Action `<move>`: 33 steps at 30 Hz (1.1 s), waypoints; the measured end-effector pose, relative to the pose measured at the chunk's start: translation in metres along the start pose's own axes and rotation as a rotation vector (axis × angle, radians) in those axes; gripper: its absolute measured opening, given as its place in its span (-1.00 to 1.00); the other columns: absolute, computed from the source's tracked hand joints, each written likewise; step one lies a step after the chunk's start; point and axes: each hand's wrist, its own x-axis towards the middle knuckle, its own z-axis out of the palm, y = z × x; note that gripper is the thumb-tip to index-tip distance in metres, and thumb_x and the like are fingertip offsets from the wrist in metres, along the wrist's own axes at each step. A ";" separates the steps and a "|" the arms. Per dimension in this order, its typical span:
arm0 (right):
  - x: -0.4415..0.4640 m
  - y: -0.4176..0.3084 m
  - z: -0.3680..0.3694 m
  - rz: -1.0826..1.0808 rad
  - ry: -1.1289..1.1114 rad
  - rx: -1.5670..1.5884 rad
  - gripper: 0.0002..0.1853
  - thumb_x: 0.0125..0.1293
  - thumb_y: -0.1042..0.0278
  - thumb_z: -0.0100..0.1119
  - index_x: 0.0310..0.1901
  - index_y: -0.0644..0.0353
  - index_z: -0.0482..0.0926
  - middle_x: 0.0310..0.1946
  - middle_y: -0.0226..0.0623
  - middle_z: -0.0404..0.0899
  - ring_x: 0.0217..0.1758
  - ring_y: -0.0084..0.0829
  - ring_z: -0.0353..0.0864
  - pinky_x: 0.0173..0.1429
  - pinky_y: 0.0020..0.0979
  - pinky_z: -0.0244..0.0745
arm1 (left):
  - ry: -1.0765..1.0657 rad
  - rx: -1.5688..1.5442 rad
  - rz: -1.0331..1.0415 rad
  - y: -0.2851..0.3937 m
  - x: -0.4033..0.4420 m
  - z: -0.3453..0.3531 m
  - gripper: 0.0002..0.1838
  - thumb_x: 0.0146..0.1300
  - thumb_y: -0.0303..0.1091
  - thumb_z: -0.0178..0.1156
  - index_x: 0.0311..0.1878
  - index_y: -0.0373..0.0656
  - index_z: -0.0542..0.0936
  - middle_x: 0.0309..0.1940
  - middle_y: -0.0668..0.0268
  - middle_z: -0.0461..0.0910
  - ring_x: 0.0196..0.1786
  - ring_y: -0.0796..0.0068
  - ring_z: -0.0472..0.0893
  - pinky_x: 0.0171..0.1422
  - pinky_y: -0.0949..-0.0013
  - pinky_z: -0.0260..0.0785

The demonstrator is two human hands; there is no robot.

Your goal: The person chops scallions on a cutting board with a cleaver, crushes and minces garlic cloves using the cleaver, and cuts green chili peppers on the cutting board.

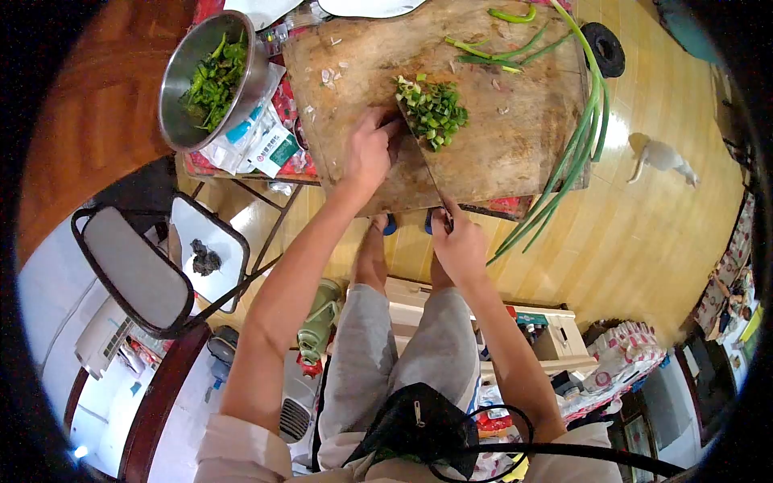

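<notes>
On a worn wooden cutting board [515, 153] lies a pile of chopped scallions [435, 111]. My right hand [460, 244] is closed round the handle of a kitchen knife [429, 167] at the board's near edge. The knife's blade points away from me, its far end beside the pile. My left hand [369, 153] rests left of the blade with fingers curled close to it; its fingertips are hidden, and I cannot tell whether they grip the blade. Long whole scallions [594, 121] droop over the board's right edge, and shorter pieces [503, 58] lie at the back.
Left of the board, a metal bowl [171, 101] of green vegetables stands beside plastic packets [270, 151]. A folding chair [133, 270] and a white seat with a dark clump [205, 258] are at lower left. A white cat [664, 156] is on the floor at right.
</notes>
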 end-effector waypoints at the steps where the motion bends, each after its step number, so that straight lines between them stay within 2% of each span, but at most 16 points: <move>1: 0.002 -0.002 0.000 -0.003 0.001 0.008 -0.48 0.29 0.14 0.13 0.26 0.09 0.43 -0.26 0.16 0.62 -0.31 0.07 0.66 -0.17 0.00 0.57 | 0.004 -0.041 -0.055 0.003 0.000 0.000 -0.66 -0.14 -0.67 0.18 -0.22 -0.22 0.69 -0.16 0.09 0.60 -0.08 0.04 0.56 0.04 0.16 0.46; 3: 0.006 -0.011 -0.001 0.054 0.025 0.000 -0.56 0.29 0.18 0.07 0.20 0.04 0.52 -0.39 0.11 0.63 -0.29 0.08 0.65 -0.19 -0.04 0.54 | 0.033 -0.013 -0.017 0.003 0.002 0.003 -0.70 -0.14 -0.66 0.19 -0.26 -0.22 0.68 -0.17 0.10 0.60 -0.09 0.04 0.57 0.01 0.17 0.47; 10: 0.026 -0.026 -0.010 0.051 -0.033 0.094 -0.52 0.24 0.22 0.06 0.23 0.04 0.49 -0.35 0.14 0.62 -0.22 0.15 0.63 -0.07 0.00 0.53 | 0.008 0.081 0.050 0.000 0.006 0.007 -0.89 -0.07 -0.64 0.23 -0.42 -0.26 0.63 -0.21 0.11 0.59 -0.17 0.03 0.60 -0.10 0.19 0.50; 13: 0.042 -0.025 -0.004 -0.021 -0.016 0.103 -0.50 0.23 0.23 0.05 0.23 0.02 0.49 -0.37 0.14 0.62 -0.21 0.16 0.63 -0.07 0.02 0.52 | -0.060 0.134 0.073 0.001 0.007 0.002 -0.93 0.02 -0.61 0.24 -0.41 -0.25 0.65 -0.21 0.10 0.59 -0.19 0.03 0.60 -0.10 0.18 0.50; 17: 0.055 -0.019 -0.002 -0.056 0.014 0.133 -0.50 0.21 0.23 0.05 0.23 -0.01 0.50 -0.43 0.10 0.62 -0.26 0.09 0.65 -0.10 -0.03 0.54 | -0.004 0.096 0.039 0.002 0.008 0.008 -0.92 0.04 -0.57 0.26 -0.37 -0.23 0.69 -0.26 0.10 0.60 -0.22 0.03 0.60 -0.11 0.16 0.49; 19: 0.050 -0.013 -0.014 -0.020 -0.028 0.164 -0.51 0.21 0.23 0.05 0.21 -0.02 0.51 -0.46 0.07 0.61 -0.30 0.05 0.66 -0.12 -0.06 0.55 | -0.061 0.179 -0.142 0.013 0.013 0.002 -0.91 0.07 -0.53 0.30 -0.32 -0.24 0.70 -0.33 0.09 0.63 -0.26 0.12 0.63 -0.15 0.23 0.50; 20: 0.042 -0.011 -0.028 -0.097 0.009 0.214 -0.51 0.22 0.20 0.10 0.21 0.03 0.50 -0.41 0.12 0.62 -0.29 0.09 0.65 -0.15 0.00 0.55 | -0.061 0.182 -0.134 0.019 0.018 0.001 -0.91 0.07 -0.53 0.30 -0.32 -0.24 0.70 -0.33 0.09 0.63 -0.26 0.12 0.63 -0.15 0.23 0.50; 21: 0.034 -0.008 -0.038 -0.176 0.041 0.259 -0.51 0.23 0.17 0.15 0.21 0.08 0.48 -0.36 0.17 0.62 -0.28 0.12 0.64 -0.17 0.05 0.56 | -0.017 0.106 -0.386 0.028 0.022 0.000 -0.90 0.09 -0.49 0.31 -0.31 -0.25 0.71 -0.35 0.09 0.65 -0.28 0.20 0.65 -0.16 0.27 0.49; 22: 0.026 -0.001 -0.039 -0.164 0.077 0.230 -0.53 0.22 0.24 0.15 0.19 0.10 0.51 -0.48 0.12 0.60 -0.40 0.05 0.65 -0.24 -0.05 0.56 | 0.025 0.026 -0.642 0.032 0.021 0.002 -0.89 0.12 -0.46 0.33 -0.29 -0.27 0.71 -0.38 0.10 0.67 -0.30 0.29 0.67 -0.17 0.32 0.48; 23: 0.020 0.007 -0.043 -0.164 0.070 0.225 -0.53 0.22 0.24 0.15 0.19 0.10 0.51 -0.48 0.12 0.60 -0.40 0.05 0.65 -0.24 -0.05 0.56 | 0.026 0.025 -0.649 0.031 0.020 0.006 -0.89 0.12 -0.46 0.33 -0.29 -0.27 0.71 -0.38 0.10 0.67 -0.30 0.29 0.67 -0.17 0.32 0.48; 25: 0.008 0.015 -0.058 -0.075 0.027 0.366 -0.67 0.21 0.29 0.09 -0.03 0.20 0.62 -0.61 -0.06 0.56 -0.51 -0.26 0.65 -0.32 -0.28 0.53 | 0.138 -0.171 -0.699 0.028 0.023 0.016 -0.83 0.18 -0.40 0.32 -0.25 -0.32 0.70 -0.36 0.11 0.71 -0.32 0.42 0.68 -0.18 0.38 0.47; 26: 0.005 0.022 -0.058 -0.067 0.037 0.422 -0.76 0.24 0.32 0.09 -0.18 0.29 0.60 -0.67 -0.13 0.49 -0.58 -0.42 0.55 -0.40 -0.36 0.45 | 0.142 -0.175 -0.700 0.029 0.022 0.020 -0.83 0.18 -0.40 0.32 -0.25 -0.32 0.70 -0.36 0.11 0.71 -0.32 0.42 0.68 -0.18 0.38 0.47; 27: 0.002 0.025 -0.063 -0.070 0.033 0.418 -0.76 0.24 0.32 0.09 -0.18 0.29 0.60 -0.67 -0.13 0.49 -0.58 -0.42 0.55 -0.40 -0.36 0.45 | 0.148 -0.209 -0.730 0.040 0.025 0.019 -0.81 0.19 -0.39 0.32 -0.21 -0.32 0.69 -0.35 0.12 0.71 -0.32 0.44 0.67 -0.18 0.38 0.47; 29: -0.001 0.029 -0.074 0.015 0.002 0.325 -0.55 0.24 0.27 0.12 0.14 0.28 0.53 -0.59 0.04 0.56 -0.57 -0.18 0.58 -0.35 -0.21 0.48 | 0.158 -0.243 -0.760 0.044 0.028 0.018 -0.79 0.20 -0.38 0.31 -0.17 -0.32 0.69 -0.34 0.13 0.72 -0.32 0.45 0.67 -0.17 0.38 0.47; 31: -0.001 0.033 -0.077 -0.017 0.042 0.295 -0.52 0.25 0.22 0.11 0.15 0.32 0.51 -0.57 0.04 0.57 -0.53 -0.16 0.59 -0.32 -0.21 0.48 | 0.315 -0.176 -0.623 0.030 0.032 0.024 -0.79 0.23 -0.36 0.29 -0.16 -0.30 0.68 -0.35 0.16 0.71 -0.31 0.46 0.65 -0.19 0.37 0.47; 33: -0.003 0.032 -0.084 0.077 -0.067 0.280 -0.51 0.26 0.19 0.10 0.17 0.29 0.50 -0.49 0.07 0.60 -0.43 -0.07 0.63 -0.27 -0.16 0.50 | 0.249 -0.095 -0.699 0.020 0.034 0.024 -0.79 0.28 -0.34 0.25 -0.17 -0.30 0.68 -0.35 0.18 0.70 -0.31 0.47 0.64 -0.19 0.37 0.47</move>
